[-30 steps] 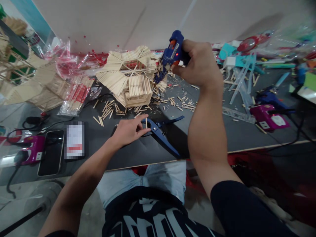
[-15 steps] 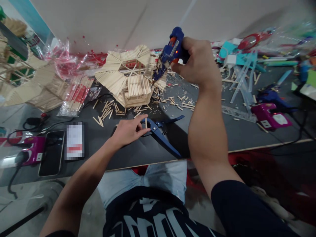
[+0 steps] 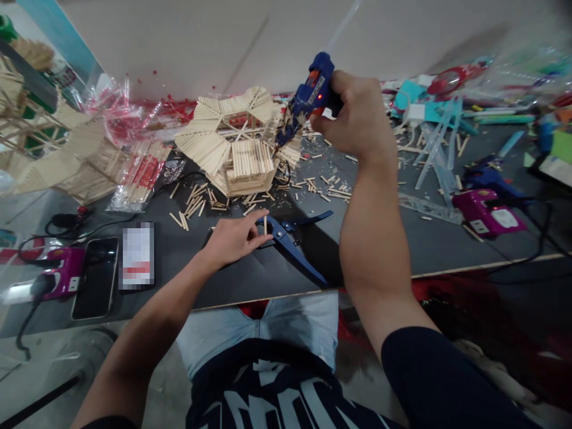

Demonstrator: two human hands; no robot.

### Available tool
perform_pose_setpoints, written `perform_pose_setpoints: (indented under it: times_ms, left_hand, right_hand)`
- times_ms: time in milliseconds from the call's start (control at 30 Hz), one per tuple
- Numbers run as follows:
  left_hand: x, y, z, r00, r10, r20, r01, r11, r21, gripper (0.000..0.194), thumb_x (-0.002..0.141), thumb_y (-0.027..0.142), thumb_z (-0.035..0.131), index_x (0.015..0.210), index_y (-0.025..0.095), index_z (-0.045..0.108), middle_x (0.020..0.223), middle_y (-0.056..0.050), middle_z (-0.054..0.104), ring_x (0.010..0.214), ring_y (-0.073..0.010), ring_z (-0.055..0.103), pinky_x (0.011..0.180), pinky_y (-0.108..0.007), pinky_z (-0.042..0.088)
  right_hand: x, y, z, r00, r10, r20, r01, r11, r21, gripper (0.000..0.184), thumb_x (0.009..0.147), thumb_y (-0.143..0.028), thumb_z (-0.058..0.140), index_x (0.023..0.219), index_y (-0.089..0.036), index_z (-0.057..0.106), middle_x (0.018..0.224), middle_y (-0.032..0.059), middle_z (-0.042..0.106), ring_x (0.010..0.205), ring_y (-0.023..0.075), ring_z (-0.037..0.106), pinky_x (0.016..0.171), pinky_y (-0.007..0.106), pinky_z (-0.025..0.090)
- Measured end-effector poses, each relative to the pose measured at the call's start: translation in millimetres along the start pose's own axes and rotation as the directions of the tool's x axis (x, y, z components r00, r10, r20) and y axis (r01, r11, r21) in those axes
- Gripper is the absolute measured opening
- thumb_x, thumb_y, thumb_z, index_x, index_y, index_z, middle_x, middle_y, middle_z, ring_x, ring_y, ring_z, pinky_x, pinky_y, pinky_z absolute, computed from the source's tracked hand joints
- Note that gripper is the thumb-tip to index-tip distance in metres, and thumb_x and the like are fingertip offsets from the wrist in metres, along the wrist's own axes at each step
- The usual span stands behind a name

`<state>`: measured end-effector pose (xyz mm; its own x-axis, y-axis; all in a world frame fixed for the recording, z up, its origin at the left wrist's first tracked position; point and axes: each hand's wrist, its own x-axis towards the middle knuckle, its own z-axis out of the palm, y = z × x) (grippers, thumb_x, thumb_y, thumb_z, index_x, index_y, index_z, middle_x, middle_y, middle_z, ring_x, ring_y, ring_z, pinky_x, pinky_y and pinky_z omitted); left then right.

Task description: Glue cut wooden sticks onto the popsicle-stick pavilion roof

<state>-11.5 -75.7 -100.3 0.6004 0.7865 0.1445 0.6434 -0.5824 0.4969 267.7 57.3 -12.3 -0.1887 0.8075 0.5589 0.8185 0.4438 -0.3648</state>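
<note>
Between the thumb and forefinger fingertips of the left hand (image 3: 235, 240), a short wooden stick (image 3: 265, 224) is pinched upright, above the blue cutters (image 3: 295, 255) on the dark table (image 3: 241, 280). Beyond that hand, the stick-built model (image 3: 239, 146) is seen among scattered stick pieces (image 3: 194, 201). To its right, a blue glue gun (image 3: 308, 95) is gripped by the curled fingers of the right hand (image 3: 360, 113), its nozzle pointed down at the model's right side.

The nozzle (image 3: 276, 148) of the glue gun (image 3: 309, 95) has edged closer to the right side of the stick structure's (image 3: 205, 146) square panel (image 3: 251, 159).
</note>
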Motion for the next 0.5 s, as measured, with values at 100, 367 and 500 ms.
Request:
perform_pose_setpoints:
  times_ms: [100, 367, 500]
  left_hand:
    - [-0.4, -0.6, 0.8, 1.0, 0.003, 0.01, -0.003, 1.0, 0.004, 0.053, 0.097, 0.044, 0.07, 0.142, 0.019, 0.057, 0.08, 0.003, 0.078, 0.071, -0.0139, 0.074, 0.065, -0.022, 0.045]
    - [-1.2, -0.7, 2.6, 0.999, 0.029, -0.015, -0.029, 1.0, 0.009, 0.052, 0.097, 0.043, 0.071, 0.141, 0.018, 0.058, 0.079, 0.002, 0.079, 0.067, -0.0133, 0.073, 0.063, -0.022, 0.044]
    - [-1.0, -0.3, 2.3, 1.0, 0.029, -0.012, -0.028, 0.999, 0.015, 0.053, 0.097, 0.044, 0.071, 0.141, 0.018, 0.058, 0.08, 0.002, 0.079, 0.067, -0.0135, 0.073, 0.064, -0.022, 0.044]
  right_hand:
    - [0.5, -2.6, -1.8, 1.0, 0.0, -0.011, 0.0, 1.0, -0.013, 0.029, 0.072, -0.009, 0.074, 0.087, -0.022, 0.053, 0.083, 0.0014, 0.065, 0.074, 0.0153, 0.055, 0.073, 0.032, 0.05]
    - [0.4, -3.1, -3.6, 0.999, -0.028, -0.041, 0.027, 1.0, -0.012, 0.031, 0.069, -0.004, 0.07, 0.094, -0.019, 0.06, 0.089, 0.0015, 0.069, 0.077, 0.0154, 0.06, 0.075, 0.031, 0.051]
    - [0.8, -2.8, -3.9, 0.999, -0.004, -0.032, 0.004, 1.0, -0.028, 0.03, 0.07, -0.006, 0.071, 0.09, -0.021, 0.057, 0.086, 0.0019, 0.067, 0.075, 0.016, 0.059, 0.075, 0.031, 0.051]
